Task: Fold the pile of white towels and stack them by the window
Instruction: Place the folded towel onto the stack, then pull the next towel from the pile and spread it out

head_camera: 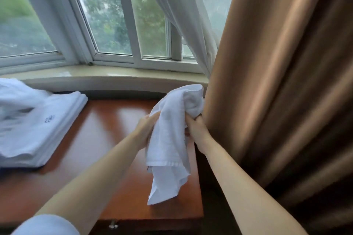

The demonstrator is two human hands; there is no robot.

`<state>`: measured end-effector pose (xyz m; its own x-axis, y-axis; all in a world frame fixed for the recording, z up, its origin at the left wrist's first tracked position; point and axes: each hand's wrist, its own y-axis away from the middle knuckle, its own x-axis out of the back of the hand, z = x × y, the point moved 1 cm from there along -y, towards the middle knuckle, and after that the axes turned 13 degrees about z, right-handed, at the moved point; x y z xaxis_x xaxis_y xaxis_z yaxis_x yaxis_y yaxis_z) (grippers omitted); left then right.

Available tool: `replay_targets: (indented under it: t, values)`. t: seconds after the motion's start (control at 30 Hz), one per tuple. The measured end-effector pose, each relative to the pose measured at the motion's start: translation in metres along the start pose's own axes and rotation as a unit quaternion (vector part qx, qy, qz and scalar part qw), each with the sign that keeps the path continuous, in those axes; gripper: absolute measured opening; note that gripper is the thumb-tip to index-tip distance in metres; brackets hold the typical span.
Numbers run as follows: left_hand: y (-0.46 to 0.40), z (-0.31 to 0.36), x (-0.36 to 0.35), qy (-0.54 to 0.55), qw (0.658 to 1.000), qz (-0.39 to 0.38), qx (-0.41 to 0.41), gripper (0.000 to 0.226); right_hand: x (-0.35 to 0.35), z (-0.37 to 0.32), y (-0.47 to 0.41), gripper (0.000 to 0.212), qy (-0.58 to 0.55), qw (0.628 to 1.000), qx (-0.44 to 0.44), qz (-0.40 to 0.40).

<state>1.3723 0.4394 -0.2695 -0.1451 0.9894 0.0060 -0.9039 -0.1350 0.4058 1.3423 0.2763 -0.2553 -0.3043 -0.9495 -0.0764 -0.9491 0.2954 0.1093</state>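
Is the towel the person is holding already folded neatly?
No, the towel hangs crumpled and loose from the left hand and right hand, above the wooden table.

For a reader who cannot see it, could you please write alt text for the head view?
Both hands, left hand and right hand, grip a crumpled white towel above a wooden table. Folded towels are stacked at left, below the window.

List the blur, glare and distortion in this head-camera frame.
Head view: the towel stack at left is smeared by motion blur; daylight glare streaks the wooden table; the wide lens bows the window frame and sill; the held towel stays fairly sharp.
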Motion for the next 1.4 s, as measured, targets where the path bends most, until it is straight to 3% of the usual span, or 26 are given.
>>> replay_targets:
  t: [0.07,0.2,0.27,0.4,0.47,0.53,0.63,0.73,0.8,0.87,0.93,1.07,1.17,1.23,1.3,1.37,1.4]
  values:
    - [0.009,0.001,0.007,0.006,0.999,0.031,0.009,0.059,-0.005,-0.002,-0.002,0.022,0.008,0.998,-0.008,-0.056]
    - [0.009,-0.001,0.022,0.027,0.999,0.032,0.03,0.026,-0.025,-0.004,-0.018,0.02,0.035,0.99,0.002,-0.133]
    - [0.0,-0.007,0.033,0.017,0.998,0.037,0.049,0.03,-0.041,-0.001,-0.028,0.025,0.067,0.983,-0.008,-0.169]
    - [-0.026,-0.017,0.067,0.02,0.991,0.109,0.073,0.062,-0.075,0.012,-0.048,0.042,0.139,0.959,-0.049,-0.243]
    - [-0.035,-0.021,0.079,0.022,0.987,0.14,0.076,0.048,-0.094,0.018,-0.059,0.046,0.183,0.943,-0.061,-0.272]
    - [-0.045,-0.02,0.089,0.042,0.979,0.191,0.054,0.01,-0.115,0.024,-0.074,0.038,0.199,0.935,-0.066,-0.287]
    - [-0.058,-0.003,0.104,0.068,0.955,0.288,-0.038,0.019,-0.154,0.026,-0.097,0.031,0.157,0.942,-0.029,-0.294]
    - [-0.058,0.049,0.117,0.132,0.932,0.305,-0.144,0.02,-0.197,-0.005,-0.118,0.026,0.038,0.962,0.0,-0.27]
    - [-0.061,0.079,0.129,0.112,0.922,0.343,-0.14,0.033,-0.214,-0.022,-0.137,0.018,0.008,0.969,-0.028,-0.246]
    - [-0.066,0.081,0.135,0.021,0.914,0.391,-0.11,0.047,-0.209,-0.014,-0.15,0.037,0.034,0.948,-0.154,-0.277]
    - [-0.068,0.051,0.127,-0.077,0.909,0.402,-0.075,0.049,-0.186,0.016,-0.149,0.052,0.095,0.894,-0.267,-0.347]
    - [-0.057,-0.048,0.055,-0.064,0.927,0.344,0.132,0.019,-0.132,0.099,-0.135,0.069,0.202,0.794,-0.413,-0.398]
    - [-0.056,-0.104,0.013,-0.067,0.914,0.34,0.213,0.013,-0.109,0.129,-0.142,0.054,0.282,0.752,-0.433,-0.41]
    - [-0.056,-0.125,-0.002,-0.07,0.886,0.388,0.242,0.027,-0.097,0.137,-0.152,0.047,0.323,0.758,-0.392,-0.41]
    - [-0.054,-0.141,-0.011,-0.149,0.854,0.434,0.246,0.038,-0.087,0.143,-0.16,0.048,0.339,0.781,-0.347,-0.393]
    - [-0.048,-0.149,-0.018,-0.212,0.809,0.474,0.275,0.045,-0.075,0.145,-0.159,0.049,0.354,0.775,-0.337,-0.4]
    - [-0.044,-0.149,-0.022,-0.194,0.792,0.495,0.301,0.049,-0.069,0.146,-0.155,0.051,0.358,0.765,-0.343,-0.411]
